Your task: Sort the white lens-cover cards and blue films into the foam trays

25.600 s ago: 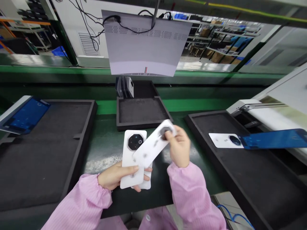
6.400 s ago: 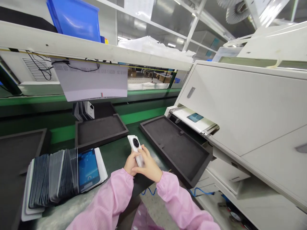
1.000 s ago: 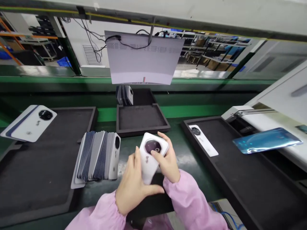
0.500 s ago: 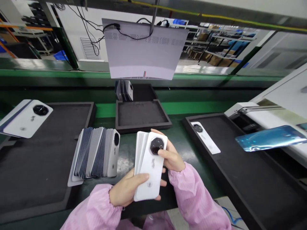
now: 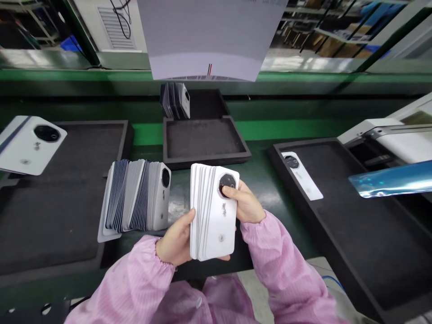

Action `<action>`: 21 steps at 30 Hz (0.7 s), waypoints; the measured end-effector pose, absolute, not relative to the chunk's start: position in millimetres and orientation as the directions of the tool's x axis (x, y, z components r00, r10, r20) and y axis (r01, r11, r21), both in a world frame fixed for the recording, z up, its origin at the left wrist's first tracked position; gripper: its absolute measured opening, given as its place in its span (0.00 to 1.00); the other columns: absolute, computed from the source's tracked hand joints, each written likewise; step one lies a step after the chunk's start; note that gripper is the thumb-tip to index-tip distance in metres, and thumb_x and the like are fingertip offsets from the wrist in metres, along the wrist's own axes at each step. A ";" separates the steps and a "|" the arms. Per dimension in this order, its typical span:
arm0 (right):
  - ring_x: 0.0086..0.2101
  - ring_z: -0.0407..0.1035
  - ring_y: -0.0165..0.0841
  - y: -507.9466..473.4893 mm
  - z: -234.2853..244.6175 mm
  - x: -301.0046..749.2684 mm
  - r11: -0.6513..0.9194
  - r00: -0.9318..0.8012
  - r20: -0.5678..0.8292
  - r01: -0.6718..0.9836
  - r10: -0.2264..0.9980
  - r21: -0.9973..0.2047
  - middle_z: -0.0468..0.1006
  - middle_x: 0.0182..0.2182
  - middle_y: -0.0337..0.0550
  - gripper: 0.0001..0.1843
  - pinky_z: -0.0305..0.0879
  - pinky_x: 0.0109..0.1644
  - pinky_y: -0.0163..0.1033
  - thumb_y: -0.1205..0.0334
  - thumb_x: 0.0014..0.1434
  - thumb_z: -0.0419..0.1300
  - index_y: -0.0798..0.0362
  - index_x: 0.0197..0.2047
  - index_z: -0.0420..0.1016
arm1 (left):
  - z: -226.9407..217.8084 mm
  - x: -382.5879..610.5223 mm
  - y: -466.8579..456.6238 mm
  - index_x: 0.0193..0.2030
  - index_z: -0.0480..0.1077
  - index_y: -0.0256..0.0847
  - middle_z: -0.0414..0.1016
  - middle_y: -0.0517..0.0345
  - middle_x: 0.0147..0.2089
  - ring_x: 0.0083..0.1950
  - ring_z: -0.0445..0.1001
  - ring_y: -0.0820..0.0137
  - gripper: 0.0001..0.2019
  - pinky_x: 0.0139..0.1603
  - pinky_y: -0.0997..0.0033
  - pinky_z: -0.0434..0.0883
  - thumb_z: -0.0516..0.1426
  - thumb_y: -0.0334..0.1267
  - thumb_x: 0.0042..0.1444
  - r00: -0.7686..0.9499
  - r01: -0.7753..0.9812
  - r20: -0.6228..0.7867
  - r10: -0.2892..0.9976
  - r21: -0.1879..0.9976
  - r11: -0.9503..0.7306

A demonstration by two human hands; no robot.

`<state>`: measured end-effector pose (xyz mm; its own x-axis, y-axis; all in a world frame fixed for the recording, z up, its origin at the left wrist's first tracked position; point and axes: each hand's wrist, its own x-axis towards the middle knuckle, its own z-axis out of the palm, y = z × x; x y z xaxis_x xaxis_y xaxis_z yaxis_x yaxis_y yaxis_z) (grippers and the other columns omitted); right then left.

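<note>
At a dark green table (image 5: 266,180), with shelves (image 5: 340,36) beyond at far right, the left hand (image 5: 177,238) and right hand (image 5: 249,203) grip a fan of white cards (image 5: 216,225) at near centre. Some fingers hide behind it; the far grey panel (image 5: 209,40) and the blue sheet (image 5: 398,180) at right are cut off, and the cards' grey marks (image 5: 224,209) are too small to read.

even, bright light puts pale glare on the green bench (image 5: 270,189) and glossy blue panel (image 5: 398,180); lettering on the white phone back covers (image 5: 219,225) is blurred, the background (image 5: 337,38) soft, and wide-angle distortion stretches the edges.
</note>
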<state>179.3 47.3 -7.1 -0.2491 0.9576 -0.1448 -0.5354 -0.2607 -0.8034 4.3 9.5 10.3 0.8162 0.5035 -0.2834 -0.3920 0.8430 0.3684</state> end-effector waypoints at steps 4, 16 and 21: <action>0.30 0.74 0.33 47.8 -8.2 179.0 -0.260 -0.233 -0.153 -0.548 0.960 -0.795 0.79 0.30 0.40 0.13 0.69 0.34 0.36 0.62 0.47 0.66 0.53 0.38 0.74 | 11.1 6.7 7.6 0.54 0.68 0.34 0.74 0.41 0.51 0.50 0.72 0.49 0.25 0.48 0.44 0.68 0.59 0.45 0.51 0.820 -0.388 -0.280 0.499 0.369 0.845; 0.35 0.74 0.38 48.0 -3.7 177.7 -0.349 -0.216 -0.276 -0.501 0.937 -0.792 0.79 0.32 0.42 0.14 0.70 0.39 0.42 0.61 0.47 0.65 0.53 0.38 0.73 | 15.4 11.3 9.7 0.66 0.48 0.40 0.76 0.43 0.46 0.46 0.75 0.49 0.31 0.41 0.42 0.72 0.52 0.27 0.55 0.761 -0.412 -0.364 0.537 0.369 0.833; 0.33 0.74 0.37 52.0 -10.6 174.2 -0.379 -0.205 -0.320 -0.539 0.925 -0.752 0.79 0.29 0.41 0.12 0.70 0.39 0.41 0.62 0.47 0.65 0.55 0.37 0.73 | 12.5 11.2 11.9 0.65 0.48 0.36 0.75 0.39 0.47 0.47 0.74 0.47 0.28 0.40 0.36 0.70 0.51 0.31 0.58 0.734 -0.418 -0.414 0.539 0.350 0.838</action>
